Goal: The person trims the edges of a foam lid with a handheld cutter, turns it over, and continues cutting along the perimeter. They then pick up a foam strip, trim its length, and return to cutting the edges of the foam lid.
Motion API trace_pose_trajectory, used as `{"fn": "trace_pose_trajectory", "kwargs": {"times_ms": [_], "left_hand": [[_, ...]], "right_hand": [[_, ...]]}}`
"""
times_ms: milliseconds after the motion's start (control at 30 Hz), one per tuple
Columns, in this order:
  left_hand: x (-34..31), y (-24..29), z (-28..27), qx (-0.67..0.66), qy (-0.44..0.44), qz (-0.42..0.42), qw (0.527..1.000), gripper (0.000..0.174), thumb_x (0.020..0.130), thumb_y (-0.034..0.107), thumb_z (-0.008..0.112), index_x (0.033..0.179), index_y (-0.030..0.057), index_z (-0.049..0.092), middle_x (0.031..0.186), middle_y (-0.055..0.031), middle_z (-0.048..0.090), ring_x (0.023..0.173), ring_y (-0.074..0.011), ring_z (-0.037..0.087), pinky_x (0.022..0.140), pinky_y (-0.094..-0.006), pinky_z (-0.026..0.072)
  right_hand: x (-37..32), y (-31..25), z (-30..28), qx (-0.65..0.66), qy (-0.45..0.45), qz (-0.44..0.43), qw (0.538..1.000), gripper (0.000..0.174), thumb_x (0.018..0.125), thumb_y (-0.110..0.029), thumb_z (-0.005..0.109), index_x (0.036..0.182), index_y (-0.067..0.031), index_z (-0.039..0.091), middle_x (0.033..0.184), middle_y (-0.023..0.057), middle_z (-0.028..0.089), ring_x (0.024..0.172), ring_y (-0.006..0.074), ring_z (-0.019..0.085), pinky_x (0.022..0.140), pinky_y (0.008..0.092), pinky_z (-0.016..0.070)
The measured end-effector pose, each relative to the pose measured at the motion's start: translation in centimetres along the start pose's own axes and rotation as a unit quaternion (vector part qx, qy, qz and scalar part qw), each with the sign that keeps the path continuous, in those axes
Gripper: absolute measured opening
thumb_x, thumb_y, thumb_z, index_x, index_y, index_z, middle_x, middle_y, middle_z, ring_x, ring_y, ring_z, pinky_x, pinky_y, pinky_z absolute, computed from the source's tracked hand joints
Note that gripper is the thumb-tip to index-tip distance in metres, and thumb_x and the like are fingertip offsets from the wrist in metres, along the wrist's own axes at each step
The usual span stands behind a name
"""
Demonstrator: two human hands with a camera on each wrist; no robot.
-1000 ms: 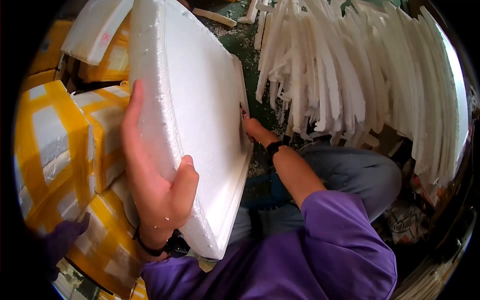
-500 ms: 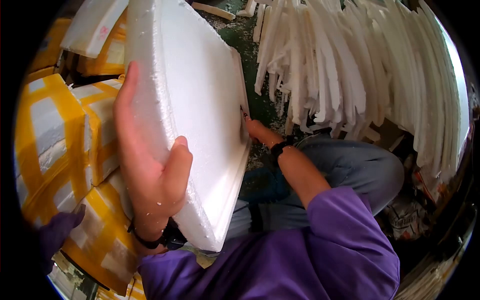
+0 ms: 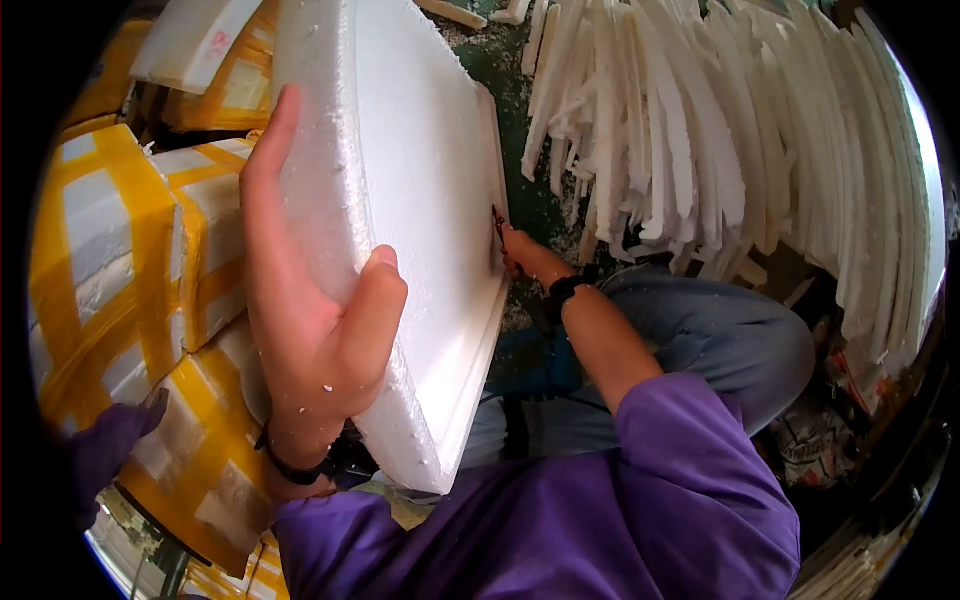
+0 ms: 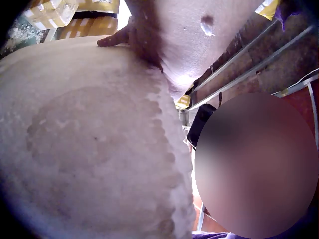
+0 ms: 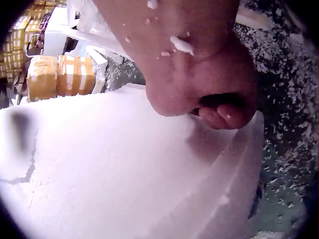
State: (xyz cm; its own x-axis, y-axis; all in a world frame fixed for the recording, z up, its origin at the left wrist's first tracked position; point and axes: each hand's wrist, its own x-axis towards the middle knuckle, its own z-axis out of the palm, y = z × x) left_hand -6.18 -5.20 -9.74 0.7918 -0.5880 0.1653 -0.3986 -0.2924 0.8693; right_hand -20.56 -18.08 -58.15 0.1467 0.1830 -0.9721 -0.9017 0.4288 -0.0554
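Note:
A large white foam lid (image 3: 430, 190) with a raised rim stands tilted on edge before me. My left hand (image 3: 325, 330) grips its near left edge, thumb over the edge and fingers stretched along the outer face. On the far right side, my right hand (image 3: 520, 252) holds a thin dark tool (image 3: 499, 225) against the inside of the rim; its exact kind I cannot tell. In the right wrist view the curled fingers (image 5: 224, 112) sit close over the lid's white surface (image 5: 114, 164). The lid's rough, beaded edge (image 4: 167, 164) shows in the left wrist view.
White foam boxes with yellow tape (image 3: 100, 230) are stacked at the left. A long row of foam strips (image 3: 680, 130) stands at the back right. Foam crumbs lie on the green floor (image 3: 505, 85). My bent leg (image 3: 720, 330) is at the right.
My left hand has shifted slightly forward along the lid's edge. The right hand stays at the rim, with more of the dark tool showing. The head view has shifted a little.

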Motion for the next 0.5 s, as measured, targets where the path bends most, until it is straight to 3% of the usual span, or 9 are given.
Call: {"fn": "trace_pose_trajectory", "kwargs": {"times_ms": [100, 200, 267, 367, 433, 500], "left_hand": [[-0.2, -0.1, 0.1, -0.012, 0.003, -0.003, 1.0, 0.09, 0.073, 0.015, 0.056, 0.157, 0.0028, 0.026, 0.153, -0.0234, 0.037, 0.139, -0.0334, 0.039, 0.117, -0.0471, 0.0292], [-0.3, -0.7, -0.2, 0.007, -0.001, 0.006, 1.0, 0.091, 0.074, 0.017, 0.056, 0.158, 0.0036, 0.025, 0.153, -0.0235, 0.036, 0.14, -0.0329, 0.039, 0.116, -0.0478, 0.0311], [-0.3, -1.2, -0.4, 0.036, -0.005, 0.019, 0.999, 0.09, 0.075, 0.017, 0.055, 0.159, 0.0041, 0.024, 0.153, -0.0239, 0.037, 0.14, -0.0327, 0.039, 0.115, -0.0485, 0.0331], [-0.2, -1.4, -0.6, 0.039, -0.004, 0.027, 0.999, 0.09, 0.075, 0.017, 0.055, 0.159, 0.0042, 0.024, 0.153, -0.0244, 0.037, 0.139, -0.0329, 0.041, 0.115, -0.0485, 0.034], [-0.3, -1.1, -0.6, 0.026, -0.013, 0.021, 0.999, 0.09, 0.075, 0.016, 0.055, 0.159, 0.0042, 0.024, 0.153, -0.0247, 0.037, 0.139, -0.0328, 0.041, 0.115, -0.0485, 0.0341], [-0.4, -0.7, -0.5, 0.025, -0.017, 0.01, 0.999, 0.089, 0.076, 0.015, 0.055, 0.159, 0.0042, 0.024, 0.153, -0.025, 0.037, 0.138, -0.0328, 0.042, 0.115, -0.0488, 0.0341]], "right_hand": [[-1.6, 1.3, 0.1, -0.017, 0.003, -0.005, 1.0, 0.057, 0.104, -0.061, 0.034, 0.079, -0.0115, 0.045, 0.058, 0.004, 0.039, 0.045, 0.0201, 0.034, 0.043, 0.0378, 0.0268], [-4.0, 1.6, 0.0, -0.065, -0.018, 0.001, 0.998, 0.06, 0.105, -0.058, 0.034, 0.091, -0.0042, 0.055, 0.063, 0.0082, 0.051, 0.049, 0.0252, 0.045, 0.044, 0.0406, 0.0342], [-2.6, 2.5, 1.0, -0.092, 0.052, -0.091, 0.99, 0.065, 0.105, -0.058, 0.034, 0.105, 0.0026, 0.058, 0.068, 0.0116, 0.059, 0.054, 0.0306, 0.052, 0.047, 0.0447, 0.0404], [1.2, 3.3, 1.0, -0.318, 0.095, -0.159, 0.93, 0.07, 0.106, -0.056, 0.033, 0.123, 0.0079, 0.056, 0.078, 0.0187, 0.066, 0.062, 0.0364, 0.06, 0.053, 0.051, 0.0462], [5.7, 3.6, -0.2, -0.436, 0.072, -0.124, 0.888, 0.069, 0.107, -0.053, 0.034, 0.132, 0.0087, 0.052, 0.082, 0.0235, 0.067, 0.064, 0.0379, 0.062, 0.056, 0.0534, 0.0473], [9.0, 4.1, -1.7, -0.466, 0.022, -0.033, 0.884, 0.064, 0.108, -0.048, 0.036, 0.137, 0.0085, 0.047, 0.083, 0.0279, 0.065, 0.062, 0.0378, 0.061, 0.056, 0.0539, 0.0466]]}}
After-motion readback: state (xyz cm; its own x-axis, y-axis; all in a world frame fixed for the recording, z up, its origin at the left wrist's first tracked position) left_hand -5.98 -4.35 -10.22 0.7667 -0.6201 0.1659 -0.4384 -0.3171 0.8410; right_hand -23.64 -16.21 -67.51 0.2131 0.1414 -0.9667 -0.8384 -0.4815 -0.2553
